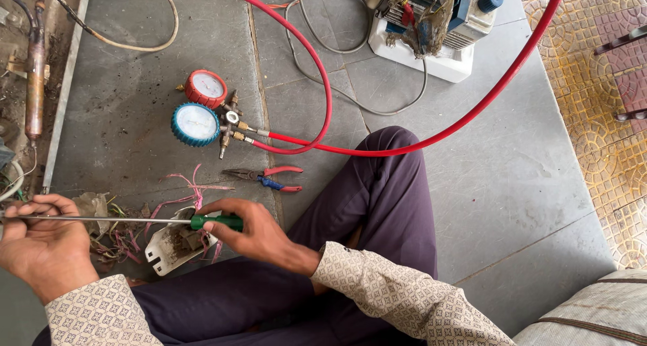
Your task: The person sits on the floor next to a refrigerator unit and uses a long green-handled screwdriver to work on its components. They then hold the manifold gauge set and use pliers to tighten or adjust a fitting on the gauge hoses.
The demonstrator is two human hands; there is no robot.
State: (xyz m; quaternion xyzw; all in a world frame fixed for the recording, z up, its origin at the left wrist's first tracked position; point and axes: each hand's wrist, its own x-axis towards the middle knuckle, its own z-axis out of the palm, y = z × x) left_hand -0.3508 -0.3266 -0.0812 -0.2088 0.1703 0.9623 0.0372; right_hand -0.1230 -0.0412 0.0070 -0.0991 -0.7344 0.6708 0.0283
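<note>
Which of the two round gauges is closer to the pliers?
The blue-rimmed gauge. It lies lower and nearer the red-handled pliers than the red-rimmed gauge above it.

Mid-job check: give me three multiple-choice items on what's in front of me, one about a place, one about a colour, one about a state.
1. Where are the pliers?
A. On the floor below the gauges
B. On the pump
C. In the left hand

2. What colour is the screwdriver handle?
A. Yellow
B. Green
C. Black

3. How is the screwdriver held?
A. Lying loose on the floor
B. By one hand only
C. Right hand on the handle, left hand at the shaft

Answers: 1 A, they lie on the grey floor just below the two dials. 2 B, green shows between the fingers. 3 C, both hands grip it.
</note>
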